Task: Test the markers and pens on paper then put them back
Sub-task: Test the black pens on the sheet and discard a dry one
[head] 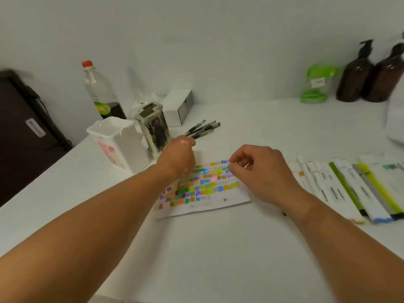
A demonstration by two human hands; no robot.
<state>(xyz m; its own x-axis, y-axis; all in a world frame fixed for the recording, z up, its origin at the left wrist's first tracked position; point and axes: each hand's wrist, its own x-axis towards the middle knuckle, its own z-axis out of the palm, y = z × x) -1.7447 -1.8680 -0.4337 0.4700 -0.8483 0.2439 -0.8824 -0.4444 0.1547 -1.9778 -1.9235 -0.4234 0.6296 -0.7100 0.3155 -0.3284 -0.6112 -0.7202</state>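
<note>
Left hand [179,156] is hovering off the top-left corner of the paper [203,189], just short of the black pens [202,129] lying loose on the table [218,248] beside the pen holder [153,127]. It's blurred, so I can't tell if its fingers are spread or curling.

Right hand [260,171] is hovering at the paper's top edge with fingers curled, thumb and forefinger together. It's maybe pinching something thin, can't tell what.

Markers [341,186] are lying in a row on the right.

Suggest:
- Take one pen mid-barrel, not the bunch.
- Pin the sheet flat with the right hand.
- Scribble in the blank strip along the near edge.
</note>
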